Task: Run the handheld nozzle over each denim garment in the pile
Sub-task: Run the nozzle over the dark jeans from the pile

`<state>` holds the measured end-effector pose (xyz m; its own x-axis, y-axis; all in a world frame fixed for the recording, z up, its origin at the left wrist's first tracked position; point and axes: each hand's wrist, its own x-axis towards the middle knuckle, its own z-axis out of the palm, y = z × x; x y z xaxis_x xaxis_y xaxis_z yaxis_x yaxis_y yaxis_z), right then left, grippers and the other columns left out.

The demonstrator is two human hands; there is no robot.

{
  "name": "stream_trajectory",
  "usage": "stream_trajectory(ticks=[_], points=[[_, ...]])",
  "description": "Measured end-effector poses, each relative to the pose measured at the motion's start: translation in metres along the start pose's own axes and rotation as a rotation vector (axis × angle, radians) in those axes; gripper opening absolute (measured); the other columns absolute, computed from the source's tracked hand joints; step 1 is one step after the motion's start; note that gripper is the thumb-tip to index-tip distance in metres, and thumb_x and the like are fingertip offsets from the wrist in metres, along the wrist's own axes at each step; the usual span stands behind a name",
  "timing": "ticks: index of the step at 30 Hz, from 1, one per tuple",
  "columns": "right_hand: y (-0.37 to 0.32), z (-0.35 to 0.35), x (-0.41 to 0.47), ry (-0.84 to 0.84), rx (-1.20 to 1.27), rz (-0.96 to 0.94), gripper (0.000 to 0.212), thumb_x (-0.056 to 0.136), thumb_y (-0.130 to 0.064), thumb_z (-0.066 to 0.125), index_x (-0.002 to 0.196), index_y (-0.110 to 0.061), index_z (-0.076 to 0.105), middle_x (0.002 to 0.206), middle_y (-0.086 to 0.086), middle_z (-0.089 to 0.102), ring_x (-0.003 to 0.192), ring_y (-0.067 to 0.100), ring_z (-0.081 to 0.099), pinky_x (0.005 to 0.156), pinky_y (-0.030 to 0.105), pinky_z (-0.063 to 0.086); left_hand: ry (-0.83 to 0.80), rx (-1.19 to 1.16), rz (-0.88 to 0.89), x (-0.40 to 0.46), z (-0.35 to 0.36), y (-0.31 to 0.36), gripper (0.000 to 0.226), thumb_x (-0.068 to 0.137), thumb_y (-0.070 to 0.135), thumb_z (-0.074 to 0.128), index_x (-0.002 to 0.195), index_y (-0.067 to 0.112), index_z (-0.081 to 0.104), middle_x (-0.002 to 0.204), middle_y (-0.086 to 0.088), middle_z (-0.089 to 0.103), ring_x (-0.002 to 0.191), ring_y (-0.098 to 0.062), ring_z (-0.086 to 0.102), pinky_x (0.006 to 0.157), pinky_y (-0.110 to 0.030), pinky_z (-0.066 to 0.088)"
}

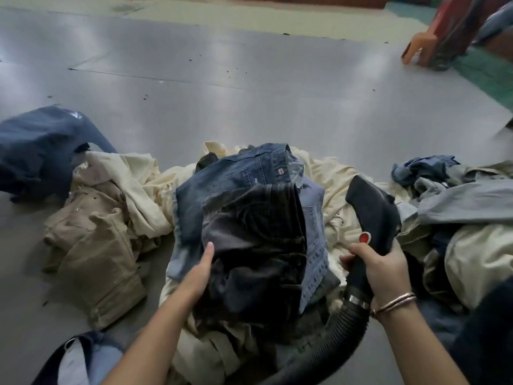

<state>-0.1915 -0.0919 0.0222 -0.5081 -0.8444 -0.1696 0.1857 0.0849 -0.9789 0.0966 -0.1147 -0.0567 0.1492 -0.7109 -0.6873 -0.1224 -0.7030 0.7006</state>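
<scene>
No text can be read, not even on the jeans (249,173) tag.

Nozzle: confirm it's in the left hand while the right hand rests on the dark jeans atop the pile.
Hands are swapped. The head view shows the right hand gripping the nozzle, while the left hand rests on the dark jeans atop the pile.

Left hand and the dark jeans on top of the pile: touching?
Touching. The head view shows the left hand lying flat on the left edge of the dark jeans, no gap between them.
</scene>
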Motion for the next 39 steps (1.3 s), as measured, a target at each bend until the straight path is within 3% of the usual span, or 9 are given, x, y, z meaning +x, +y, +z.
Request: stream_trajectory(ticks=[2, 5, 10, 14, 17, 20, 27, 33, 39], points=[[0.001, 0.001, -0.005, -0.113, -0.066, -0.026, 0.023, 0.080, 0.009, 0.064, 0.081, -0.012, 0.055, 0.054, -0.001, 0.060, 0.042, 0.017, 0.059, 0.043, 0.027, 0.050, -0.126, 0.092, -0.115, -0.001, 0.003, -0.012, 0.090, 0.082, 0.076, 0.039, 0.128, 0.001, 0.056, 0.132, -0.022, 0.056, 0.123, -0.038, 0.052, 0.102, -0.044, 0.042], [-0.002, 0.009, -0.014, -0.307, -0.165, -0.075, 0.024, 0.079, 0.009, 0.066, 0.084, -0.012, 0.055, 0.055, 0.001, 0.059, 0.044, 0.020, 0.059, 0.043, 0.028, 0.049, 0.256, 0.239, 0.118, 0.010, 0.004, -0.009, 0.071, 0.080, 0.066, 0.058, 0.120, 0.007, 0.060, 0.121, -0.012, 0.063, 0.112, -0.029, 0.057, 0.087, -0.033, 0.042], [0.002, 0.022, -0.025, -0.468, -0.337, -0.101, 0.023, 0.079, 0.010, 0.066, 0.091, -0.006, 0.054, 0.062, 0.000, 0.057, 0.048, 0.014, 0.057, 0.046, 0.028, 0.050, 0.323, -0.133, 0.271, 0.018, 0.006, -0.009, 0.048, 0.084, 0.021, 0.073, 0.122, 0.002, 0.052, 0.108, -0.011, 0.062, 0.097, -0.023, 0.058, 0.085, -0.033, 0.045], [0.005, 0.020, -0.021, -0.425, -0.408, -0.032, 0.024, 0.077, 0.008, 0.066, 0.093, -0.007, 0.055, 0.068, 0.007, 0.055, 0.046, 0.013, 0.056, 0.047, 0.030, 0.051, 0.400, 0.183, 0.370, 0.014, 0.001, -0.010, 0.016, 0.087, 0.020, 0.063, 0.084, 0.005, 0.067, 0.086, -0.010, 0.064, 0.089, -0.031, 0.059, 0.077, -0.038, 0.043], [0.007, 0.010, -0.015, -0.358, -0.357, 0.010, 0.024, 0.077, 0.010, 0.065, 0.090, -0.008, 0.054, 0.063, 0.007, 0.052, 0.042, 0.014, 0.053, 0.043, 0.028, 0.048, 0.228, -0.483, 0.478, -0.003, -0.007, 0.007, 0.019, 0.077, 0.019, 0.050, 0.060, 0.016, 0.058, 0.068, -0.006, 0.053, 0.070, -0.025, 0.052, 0.066, -0.036, 0.040], [0.006, 0.001, -0.010, -0.326, -0.263, 0.020, 0.028, 0.077, 0.013, 0.064, 0.087, -0.011, 0.055, 0.057, 0.001, 0.053, 0.043, 0.015, 0.053, 0.042, 0.027, 0.047, -0.140, -0.934, 0.310, -0.012, -0.004, 0.013, 0.025, 0.088, 0.018, 0.042, 0.080, 0.015, 0.065, 0.075, -0.005, 0.068, 0.070, -0.020, 0.064, 0.063, -0.028, 0.053], [0.007, -0.002, -0.010, -0.339, -0.308, -0.059, 0.031, 0.077, 0.007, 0.069, 0.080, -0.022, 0.058, 0.056, -0.003, 0.060, 0.049, 0.020, 0.058, 0.051, 0.034, 0.050, -0.312, 0.575, 0.143, -0.008, 0.007, -0.018, 0.035, 0.086, 0.022, 0.066, 0.119, 0.014, 0.060, 0.118, -0.006, 0.065, 0.109, -0.020, 0.059, 0.098, -0.033, 0.046], [0.003, -0.005, -0.011, -0.385, -0.468, -0.139, 0.033, 0.074, 0.001, 0.073, 0.088, -0.026, 0.062, 0.075, -0.006, 0.069, 0.069, 0.010, 0.063, 0.065, 0.027, 0.049, -0.156, -0.311, 0.070, -0.013, 0.005, -0.007, 0.023, 0.078, 0.033, 0.069, 0.095, 0.019, 0.075, 0.082, 0.000, 0.076, 0.070, -0.014, 0.072, 0.051, -0.018, 0.053], [0.004, -0.001, -0.013, -0.425, -0.359, -0.087, 0.034, 0.076, 0.008, 0.069, 0.094, -0.020, 0.061, 0.070, 0.000, 0.066, 0.057, 0.008, 0.062, 0.055, 0.020, 0.051, -0.165, -0.631, 0.206, -0.027, 0.004, 0.015, 0.026, 0.080, 0.057, 0.058, 0.068, 0.042, 0.075, 0.084, -0.004, 0.076, 0.075, -0.020, 0.073, 0.054, -0.029, 0.057]])
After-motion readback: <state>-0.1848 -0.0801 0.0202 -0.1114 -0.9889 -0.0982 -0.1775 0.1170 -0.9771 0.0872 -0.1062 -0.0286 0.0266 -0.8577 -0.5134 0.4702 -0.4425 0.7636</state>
